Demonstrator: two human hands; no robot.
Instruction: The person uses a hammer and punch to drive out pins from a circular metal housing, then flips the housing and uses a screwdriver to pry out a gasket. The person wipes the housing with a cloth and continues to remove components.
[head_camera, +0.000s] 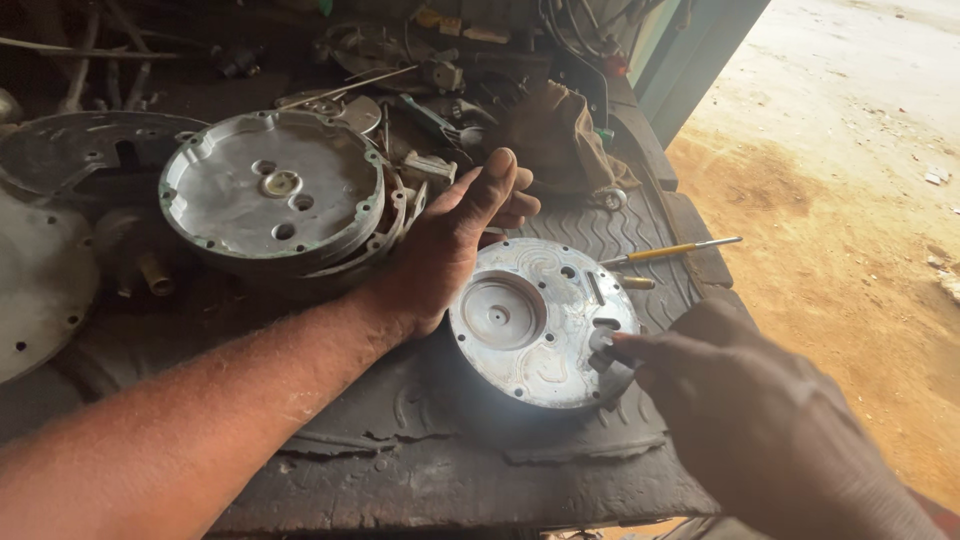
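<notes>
Right hand (740, 400) pinches a small grey metal part (603, 345) at the rim of the round machined aluminium plate (540, 320), which lies flat on the ribbed rubber bench (600, 235). Left hand (455, 240) rests open, fingers loosely curled, beside the plate.

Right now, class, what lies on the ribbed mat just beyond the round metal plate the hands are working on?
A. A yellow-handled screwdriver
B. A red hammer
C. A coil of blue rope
A: a yellow-handled screwdriver lies on the mat behind the round metal plate.

Cluttered workbench (400, 480), sunlit dirt floor (850, 250)
</notes>
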